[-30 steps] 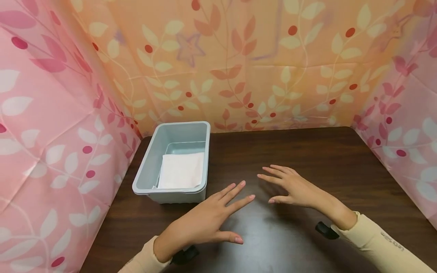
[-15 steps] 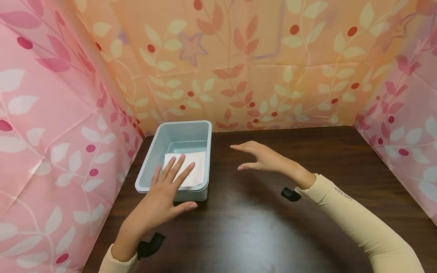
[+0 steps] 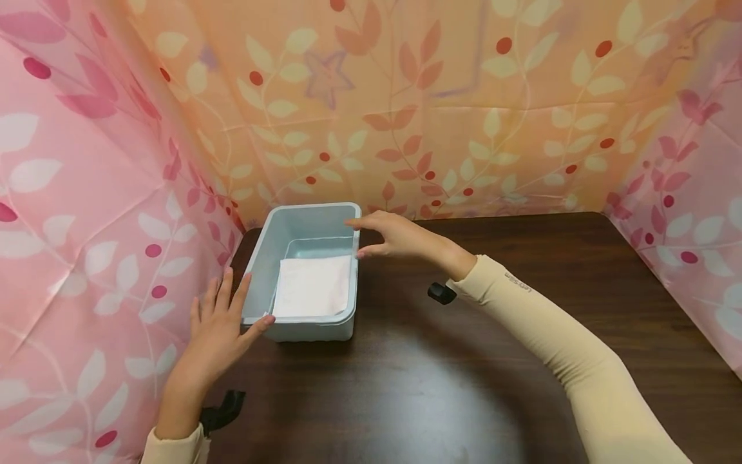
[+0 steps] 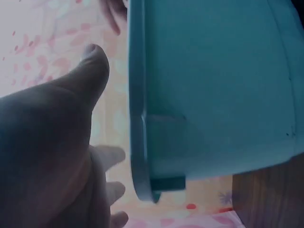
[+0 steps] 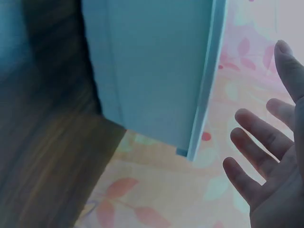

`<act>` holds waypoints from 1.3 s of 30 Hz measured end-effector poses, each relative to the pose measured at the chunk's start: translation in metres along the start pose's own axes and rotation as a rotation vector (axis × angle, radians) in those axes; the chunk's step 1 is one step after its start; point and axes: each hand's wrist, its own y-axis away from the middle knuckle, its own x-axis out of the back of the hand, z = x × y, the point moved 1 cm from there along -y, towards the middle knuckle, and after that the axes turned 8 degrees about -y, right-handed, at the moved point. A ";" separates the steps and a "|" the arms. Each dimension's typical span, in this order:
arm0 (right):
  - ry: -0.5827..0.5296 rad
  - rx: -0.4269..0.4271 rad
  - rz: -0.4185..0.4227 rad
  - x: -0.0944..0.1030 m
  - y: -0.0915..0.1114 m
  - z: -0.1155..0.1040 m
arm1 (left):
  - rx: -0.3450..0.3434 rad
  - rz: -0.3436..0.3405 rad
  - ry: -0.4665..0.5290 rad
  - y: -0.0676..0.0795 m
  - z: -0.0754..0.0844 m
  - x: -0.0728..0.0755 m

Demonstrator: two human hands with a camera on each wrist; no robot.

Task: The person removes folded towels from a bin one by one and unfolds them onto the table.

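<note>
Currently, your left hand (image 3: 217,335) is beside the near left corner of the light blue plastic bin (image 3: 315,332), its fingers straight and spread, its thumb stretched toward the near rim. Your right hand (image 3: 395,235) is by the bin's right rim, toward the far end, fingers loosely extended and thumb apart from them. Each grip is spread wide and has hold of nothing; both wrist views show a gap between your fingers and the rim. The bin stands upright near the far left corner of the dark wood desk (image 3: 429,367). Inside it, toward the near end, lies a flat white sheet (image 3: 313,287); whether cloth or paper, I cannot tell. An orange leaf-patterned curtain (image 3: 417,84) hangs behind the desk's far edge.
</note>
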 end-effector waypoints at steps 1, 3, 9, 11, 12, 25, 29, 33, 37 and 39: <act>-0.004 -0.002 -0.011 0.000 -0.008 -0.002 | 0.014 -0.006 0.004 0.001 -0.003 -0.001; -0.011 -0.013 -0.035 0.000 -0.024 -0.007 | 0.039 -0.018 0.010 0.003 -0.007 -0.003; -0.017 -0.039 -0.081 -0.004 -0.066 -0.017 | 0.076 -0.081 0.020 0.001 -0.012 -0.003; -0.016 -0.039 -0.094 -0.006 -0.078 -0.020 | 0.083 -0.089 0.022 -0.001 -0.013 -0.004; -0.021 -0.037 -0.096 -0.007 -0.084 -0.022 | 0.085 -0.091 0.022 -0.001 -0.013 -0.004; -0.302 -0.126 -0.018 -0.018 -0.139 -0.026 | 0.106 -0.109 0.018 -0.002 -0.014 -0.008; -0.390 -0.120 0.049 -0.026 -0.149 -0.023 | 0.116 -0.107 0.036 -0.002 -0.014 -0.009; -0.448 -0.126 0.123 -0.039 -0.158 -0.019 | 0.120 -0.104 0.047 -0.003 -0.016 -0.010; -0.508 -0.168 0.176 -0.056 -0.164 -0.013 | 0.124 -0.105 0.048 -0.003 -0.017 -0.010; -0.539 -0.200 0.181 -0.063 -0.165 -0.011 | 0.125 -0.105 0.050 -0.004 -0.016 -0.009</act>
